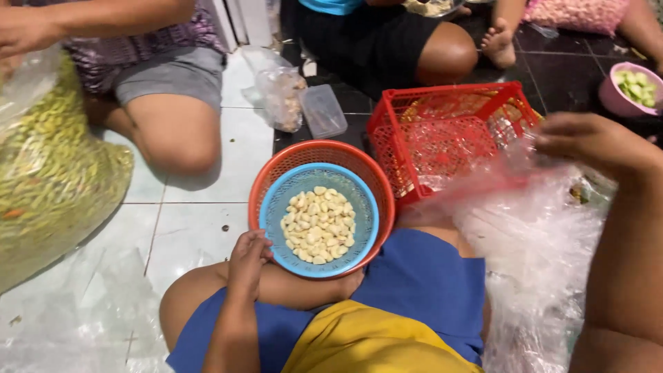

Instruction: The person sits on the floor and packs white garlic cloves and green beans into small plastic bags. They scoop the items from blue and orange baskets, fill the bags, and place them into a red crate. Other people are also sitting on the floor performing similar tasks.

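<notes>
I sit on the floor with a blue basket (276, 207) of peeled garlic cloves (319, 224) nested inside an orange basket (304, 155) in front of my knee. My left hand (247, 261) rests loosely closed on my knee, touching the blue basket's near rim and holding nothing that I can see. My right hand (592, 141) is raised at the right and pinches the top of a large clear plastic bag (535, 255) that hangs over my right leg.
A red plastic crate (442, 131) stands behind the baskets. A clear lidded box (322, 110) and small bag (280, 97) lie beyond. Another person at the left holds a big bag of green chillies (48, 173). A pink bowl (625, 90) sits far right.
</notes>
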